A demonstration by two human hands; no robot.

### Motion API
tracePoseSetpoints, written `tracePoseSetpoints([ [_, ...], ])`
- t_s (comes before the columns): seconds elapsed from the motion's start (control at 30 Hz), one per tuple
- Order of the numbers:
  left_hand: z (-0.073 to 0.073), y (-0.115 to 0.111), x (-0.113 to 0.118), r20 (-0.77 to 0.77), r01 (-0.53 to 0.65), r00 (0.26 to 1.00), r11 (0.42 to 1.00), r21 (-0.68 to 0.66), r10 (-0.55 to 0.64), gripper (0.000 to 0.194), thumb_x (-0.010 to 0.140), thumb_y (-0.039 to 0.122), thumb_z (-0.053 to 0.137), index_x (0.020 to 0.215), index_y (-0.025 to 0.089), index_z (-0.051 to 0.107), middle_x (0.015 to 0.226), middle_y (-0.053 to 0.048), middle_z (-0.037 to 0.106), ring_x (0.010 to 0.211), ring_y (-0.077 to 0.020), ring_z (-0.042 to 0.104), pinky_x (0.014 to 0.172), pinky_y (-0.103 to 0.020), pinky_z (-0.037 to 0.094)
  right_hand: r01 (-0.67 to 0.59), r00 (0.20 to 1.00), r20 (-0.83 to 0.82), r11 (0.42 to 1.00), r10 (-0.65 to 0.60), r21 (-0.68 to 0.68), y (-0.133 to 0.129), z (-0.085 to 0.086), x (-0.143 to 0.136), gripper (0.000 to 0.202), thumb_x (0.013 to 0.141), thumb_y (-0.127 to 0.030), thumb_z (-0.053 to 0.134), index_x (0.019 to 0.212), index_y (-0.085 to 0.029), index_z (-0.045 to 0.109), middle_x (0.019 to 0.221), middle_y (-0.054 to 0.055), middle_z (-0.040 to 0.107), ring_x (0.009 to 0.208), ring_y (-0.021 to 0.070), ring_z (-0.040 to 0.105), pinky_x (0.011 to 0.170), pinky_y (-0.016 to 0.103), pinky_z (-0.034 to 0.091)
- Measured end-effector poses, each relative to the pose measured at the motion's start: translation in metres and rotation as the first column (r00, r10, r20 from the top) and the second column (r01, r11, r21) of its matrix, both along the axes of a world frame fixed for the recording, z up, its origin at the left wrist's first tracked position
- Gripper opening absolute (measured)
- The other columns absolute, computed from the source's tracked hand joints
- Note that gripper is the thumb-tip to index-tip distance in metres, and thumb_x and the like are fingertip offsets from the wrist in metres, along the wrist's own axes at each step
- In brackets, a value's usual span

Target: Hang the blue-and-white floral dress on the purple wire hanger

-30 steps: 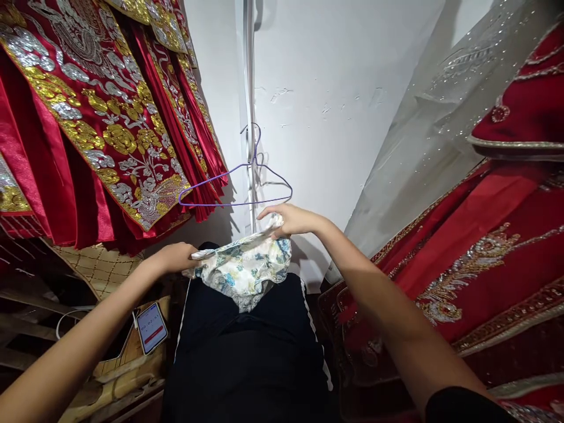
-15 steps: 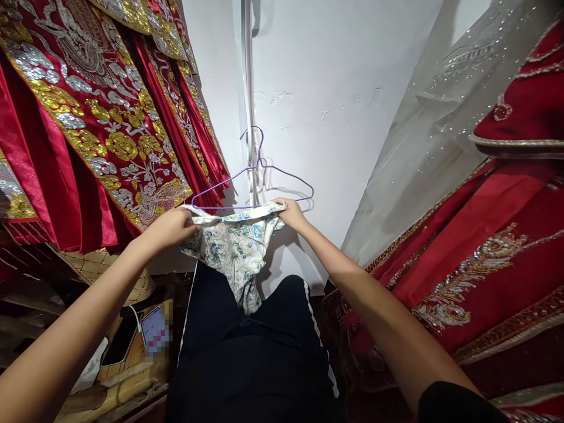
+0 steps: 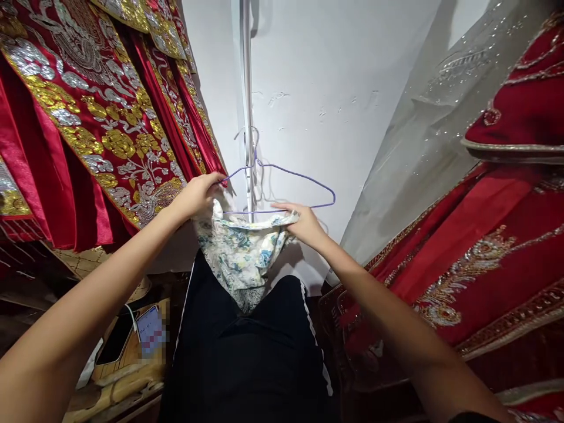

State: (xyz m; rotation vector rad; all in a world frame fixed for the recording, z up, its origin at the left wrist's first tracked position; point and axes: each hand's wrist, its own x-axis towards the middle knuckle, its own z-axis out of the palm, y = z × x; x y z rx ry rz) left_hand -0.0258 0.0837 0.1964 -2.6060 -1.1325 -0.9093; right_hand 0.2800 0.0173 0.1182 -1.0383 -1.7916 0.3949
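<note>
I see the floral garment bunched between both hands, hanging down over my dark trousers. My left hand has its grip closed on the garment's upper left edge and is touching the left end of the purple wire hanger. My right hand grips the garment's right edge, just below the hanger's bottom bar. The hanger hooks on a white pole. Left of the left grip hang red embroidered robes; below it lies a phone.
</note>
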Motion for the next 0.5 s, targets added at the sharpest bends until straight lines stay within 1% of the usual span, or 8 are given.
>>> tracePoseSetpoints([
  [0.07,-0.002,0.009,-0.010,-0.018,-0.014,1.000,1.000,-0.010,0.014,0.033,0.093,0.023,0.041,0.119,0.017,0.061,0.105,-0.011,0.070,0.093,-0.0250,0.066,0.084,-0.035,0.049,0.160,0.985,-0.076,0.983,-0.153,0.091,-0.006,0.004,0.012,0.073,0.068,-0.009,0.061,0.139,-0.020,0.058,0.095,0.006,0.075,0.078,0.0211,0.068,0.073,0.034,0.054],
  [0.13,-0.001,0.013,-0.018,-0.041,-0.019,0.999,1.000,0.004,0.019,0.032,0.094,0.024,0.040,0.116,0.017,0.063,0.104,-0.011,0.069,0.093,-0.0257,0.065,0.084,-0.036,0.050,0.310,0.944,-0.159,0.941,-0.288,0.134,-0.010,0.010,0.030,0.080,0.067,-0.010,0.064,0.146,-0.017,0.049,0.091,0.007,0.075,0.074,0.0215,0.067,0.069,0.034,0.053],
  [0.2,0.003,0.013,-0.021,-0.069,-0.007,0.998,0.999,0.035,0.009,0.033,0.094,0.026,0.040,0.115,0.017,0.064,0.108,-0.013,0.066,0.098,-0.0265,0.063,0.087,-0.037,0.050,0.360,0.924,-0.187,0.925,-0.335,0.121,-0.012,0.019,0.050,0.066,0.068,-0.014,0.068,0.133,-0.013,0.062,0.095,0.009,0.075,0.079,0.0230,0.068,0.070,0.034,0.053],
  [0.23,0.005,0.013,-0.022,-0.074,-0.003,0.997,0.999,0.051,0.007,0.033,0.094,0.027,0.040,0.114,0.017,0.065,0.111,-0.013,0.064,0.101,-0.0268,0.062,0.089,-0.038,0.050,0.336,0.932,-0.176,0.938,-0.317,0.089,-0.013,0.024,0.059,0.053,0.068,-0.017,0.070,0.121,-0.012,0.070,0.095,0.010,0.075,0.081,0.0237,0.069,0.070,0.034,0.053],
  [0.3,0.008,0.014,-0.024,-0.049,-0.025,0.998,0.997,0.078,0.029,0.032,0.094,0.030,0.043,0.113,0.017,0.065,0.117,-0.014,0.059,0.107,-0.0272,0.059,0.095,-0.040,0.048,0.195,0.972,-0.129,0.980,-0.198,-0.035,-0.016,0.038,0.074,0.032,0.068,-0.025,0.077,0.098,-0.013,0.077,0.088,0.010,0.075,0.079,0.0236,0.069,0.066,0.032,0.053],
  [0.4,0.008,0.017,-0.028,0.051,-0.137,0.990,0.989,0.064,0.133,0.029,0.093,0.036,0.048,0.109,0.018,0.064,0.115,-0.013,0.057,0.107,-0.0274,0.057,0.098,-0.042,0.046,-0.086,0.993,-0.105,0.968,0.063,-0.237,-0.020,0.059,0.076,0.033,0.066,-0.038,0.085,0.088,-0.014,0.077,0.079,0.008,0.073,0.071,0.0217,0.067,0.058,0.031,0.052],
  [0.43,0.007,0.017,-0.028,0.091,-0.165,0.983,0.986,0.034,0.161,0.030,0.093,0.038,0.049,0.110,0.018,0.062,0.111,-0.012,0.059,0.104,-0.0269,0.059,0.096,-0.042,0.047,-0.150,0.983,-0.138,0.956,0.118,-0.252,-0.020,0.065,0.070,0.036,0.066,-0.041,0.086,0.088,-0.015,0.077,0.077,0.008,0.073,0.070,0.0215,0.067,0.058,0.031,0.053],
  [0.5,0.005,0.015,-0.024,0.171,-0.176,0.968,0.983,-0.043,0.181,0.034,0.093,0.041,0.049,0.117,0.018,0.056,0.103,-0.010,0.063,0.093,-0.0247,0.061,0.089,-0.040,0.049,-0.188,0.958,-0.250,0.967,0.142,-0.172,-0.018,0.071,0.051,0.038,0.071,-0.047,0.083,0.092,-0.016,0.075,0.077,0.007,0.072,0.072,0.0216,0.068,0.061,0.032,0.055],
])
